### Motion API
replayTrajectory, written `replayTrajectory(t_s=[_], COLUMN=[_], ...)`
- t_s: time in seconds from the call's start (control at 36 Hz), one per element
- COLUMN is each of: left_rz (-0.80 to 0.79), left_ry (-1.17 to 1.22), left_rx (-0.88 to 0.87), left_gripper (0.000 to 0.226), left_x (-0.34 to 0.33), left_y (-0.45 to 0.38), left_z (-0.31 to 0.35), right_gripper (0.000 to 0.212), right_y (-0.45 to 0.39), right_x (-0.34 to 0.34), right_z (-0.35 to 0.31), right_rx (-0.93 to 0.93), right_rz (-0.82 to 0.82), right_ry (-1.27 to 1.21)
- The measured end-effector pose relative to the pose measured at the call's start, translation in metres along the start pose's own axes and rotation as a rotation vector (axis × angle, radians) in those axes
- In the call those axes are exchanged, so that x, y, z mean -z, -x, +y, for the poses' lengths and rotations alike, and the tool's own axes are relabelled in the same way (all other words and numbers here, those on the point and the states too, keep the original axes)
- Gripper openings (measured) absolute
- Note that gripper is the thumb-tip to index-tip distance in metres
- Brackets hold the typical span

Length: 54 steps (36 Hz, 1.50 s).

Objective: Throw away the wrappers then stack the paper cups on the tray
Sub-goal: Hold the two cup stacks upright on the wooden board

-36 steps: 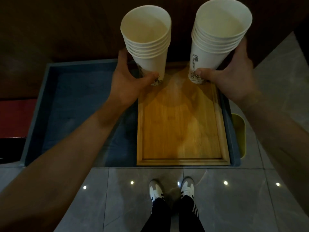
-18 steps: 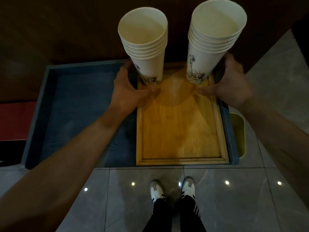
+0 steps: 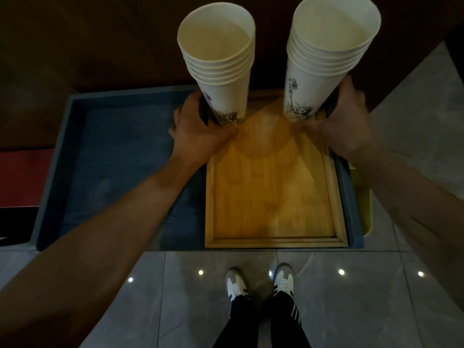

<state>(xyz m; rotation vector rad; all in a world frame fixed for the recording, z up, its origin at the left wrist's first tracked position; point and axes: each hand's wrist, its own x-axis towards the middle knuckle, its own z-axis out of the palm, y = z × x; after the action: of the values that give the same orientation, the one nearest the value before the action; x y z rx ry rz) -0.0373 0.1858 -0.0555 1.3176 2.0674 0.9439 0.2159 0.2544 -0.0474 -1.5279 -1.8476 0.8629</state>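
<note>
Now both cup stacks stand on the far end of the wooden tray [image 3: 273,197], lower than a second ago; left hand [image 3: 198,131] stays wrapped round the left stack [image 3: 221,71] base; right hand [image 3: 346,121] has slid off the right stack [image 3: 324,59], fingers loosely cupped beside its base, gripping nothing.

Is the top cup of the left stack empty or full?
Empty. The left stack opens toward the camera, and its top cup shows only bare white walls and bottom.
</note>
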Motion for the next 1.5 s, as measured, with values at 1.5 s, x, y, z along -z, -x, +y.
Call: replayTrajectory(t_s=[1.5], left_rz=[-0.012], left_ry=[0.008], left_rx=[-0.076], left_gripper=[0.09], left_x=[-0.004], left_y=[-0.003], left_z=[-0.003], right_gripper=[0.094], right_y=[0.005], right_x=[-0.006], right_z=[-0.004], right_rx=[0.024], right_rz=[0.036], right_ry=[0.082])
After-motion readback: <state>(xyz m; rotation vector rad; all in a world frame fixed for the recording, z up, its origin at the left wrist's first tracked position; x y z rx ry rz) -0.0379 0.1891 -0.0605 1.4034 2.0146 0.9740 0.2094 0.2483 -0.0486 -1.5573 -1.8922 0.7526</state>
